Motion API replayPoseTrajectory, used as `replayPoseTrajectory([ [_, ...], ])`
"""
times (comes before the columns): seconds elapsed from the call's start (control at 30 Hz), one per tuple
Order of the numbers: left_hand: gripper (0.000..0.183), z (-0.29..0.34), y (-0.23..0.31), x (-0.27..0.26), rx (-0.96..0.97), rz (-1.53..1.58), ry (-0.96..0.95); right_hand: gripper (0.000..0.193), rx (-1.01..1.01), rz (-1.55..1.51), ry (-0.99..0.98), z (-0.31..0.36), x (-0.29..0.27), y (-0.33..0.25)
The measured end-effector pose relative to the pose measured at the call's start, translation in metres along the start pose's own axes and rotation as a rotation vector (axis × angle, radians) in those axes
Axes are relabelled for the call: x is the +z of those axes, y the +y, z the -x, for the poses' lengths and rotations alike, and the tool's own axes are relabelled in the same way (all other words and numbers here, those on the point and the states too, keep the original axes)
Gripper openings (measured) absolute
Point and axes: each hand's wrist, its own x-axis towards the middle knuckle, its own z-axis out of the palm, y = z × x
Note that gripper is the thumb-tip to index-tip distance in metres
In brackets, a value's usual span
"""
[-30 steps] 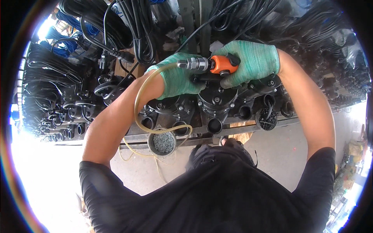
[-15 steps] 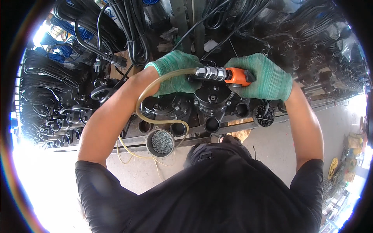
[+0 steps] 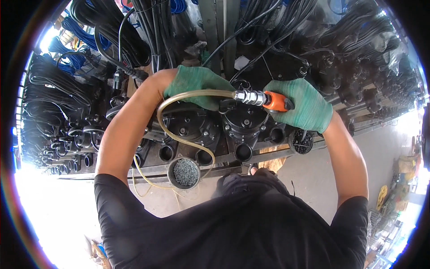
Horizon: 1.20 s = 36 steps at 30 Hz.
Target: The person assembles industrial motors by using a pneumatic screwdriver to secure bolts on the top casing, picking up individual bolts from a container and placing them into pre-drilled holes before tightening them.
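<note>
My right hand (image 3: pixel 305 104), in a green knit glove, is wrapped round an orange air tool (image 3: pixel 277 102) with a silver hose coupling (image 3: pixel 251 97). The tool lies over a black pump-like unit (image 3: pixel 244 122) with bolts round its cover and a round port at its near end. A yellowish air hose (image 3: pixel 162 119) runs from the coupling to the left and loops down. My left hand (image 3: pixel 195 84), gloved the same way, is bent with its fingers together at the unit's left side. Its fingertips are partly hidden, and what they pinch cannot be made out.
A round cup of small silver screws (image 3: pixel 169 175) is at the bench's near edge, and a round container of small black parts (image 3: pixel 303 151) to the right. Similar black units (image 3: pixel 183 127) stand in rows. Coiled black cables (image 3: pixel 154 31) hang behind, beside a metal post (image 3: pixel 230 40).
My left hand has shifted left and slightly down, away from the coupling. The air tool in my right hand has moved a little right and nearer to me. The view has shifted slightly.
</note>
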Motion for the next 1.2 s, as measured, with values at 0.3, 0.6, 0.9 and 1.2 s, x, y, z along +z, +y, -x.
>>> replayPoseTrajectory([
  [0.3, 0.056, -0.010, -0.015, -0.003, -0.138, 0.269, -0.105, 0.041, -0.097, 0.206, 0.077, 0.002, 0.000, -0.006],
  [0.6, 0.059, -0.020, -0.026, -0.008, -0.056, 0.209, -0.220, 0.045, -0.030, 0.034, 0.082, 0.006, 0.007, 0.003],
  [0.9, 0.050, -0.020, -0.049, 0.004, 0.166, 0.292, -0.056, 0.039, 0.182, -0.112, 0.026, 0.004, 0.007, 0.012],
  [1.2, 0.046, -0.013, -0.026, 0.004, -0.275, 0.787, -0.019, 0.038, 0.269, -0.135, 0.061, 0.003, 0.016, 0.012],
])
